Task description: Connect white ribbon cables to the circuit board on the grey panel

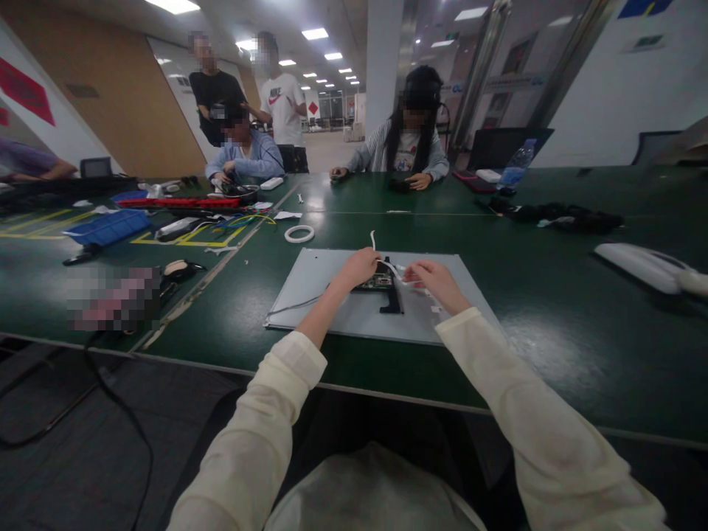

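Observation:
A light grey flat panel (321, 276) lies on the green table in front of me. On its middle sit a green circuit board (380, 281) and a black bracket (394, 301). My left hand (362, 267) is above the board, fingers closed on a narrow white strip (389, 267), whose free end sticks up behind the hand. The strip runs across to my right hand (430, 279), which pinches its other end. I cannot tell whether the strip is tape or a flat cable. A thin dark cable (302, 304) crosses the panel's left part.
Left of the panel are a white tape roll (299, 234), a blue bin (108, 227) and assorted cables. A white device (636, 267) lies at the right. Across the table, a water bottle (518, 164) stands near a laptop (506, 147); people sit and stand there.

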A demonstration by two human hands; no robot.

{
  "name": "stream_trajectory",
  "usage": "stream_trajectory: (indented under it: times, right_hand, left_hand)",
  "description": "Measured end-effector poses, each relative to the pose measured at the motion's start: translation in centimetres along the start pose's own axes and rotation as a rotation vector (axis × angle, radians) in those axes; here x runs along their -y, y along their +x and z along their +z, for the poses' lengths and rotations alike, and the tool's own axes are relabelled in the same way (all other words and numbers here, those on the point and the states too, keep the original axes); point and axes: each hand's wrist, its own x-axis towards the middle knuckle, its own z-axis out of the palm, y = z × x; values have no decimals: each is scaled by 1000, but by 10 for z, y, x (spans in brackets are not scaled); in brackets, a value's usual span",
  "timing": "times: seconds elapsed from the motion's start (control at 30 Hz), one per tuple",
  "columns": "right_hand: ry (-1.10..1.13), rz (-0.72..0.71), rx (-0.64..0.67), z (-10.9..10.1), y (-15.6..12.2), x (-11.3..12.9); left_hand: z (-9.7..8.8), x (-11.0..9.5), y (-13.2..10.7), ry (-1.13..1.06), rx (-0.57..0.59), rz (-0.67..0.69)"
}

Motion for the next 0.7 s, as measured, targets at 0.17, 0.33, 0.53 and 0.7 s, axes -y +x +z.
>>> stream_trajectory:
  times: [0.17, 0.33, 0.53, 0.7]
  right_hand:
    - [215, -27, 147, -4, -7, 12]
    - [276, -88, 336, -6, -16, 19]
    - [233, -102, 377, -5, -16, 17]
    - [141, -102, 364, 0, -16, 17]
  left_hand:
    - [-17, -18, 1, -240, -219, -48]
    - [-33, -33, -15, -438, -114, -83]
    - [-40, -34, -46, -420, 27, 20]
    - [-33, -35, -54, -374, -45, -2]
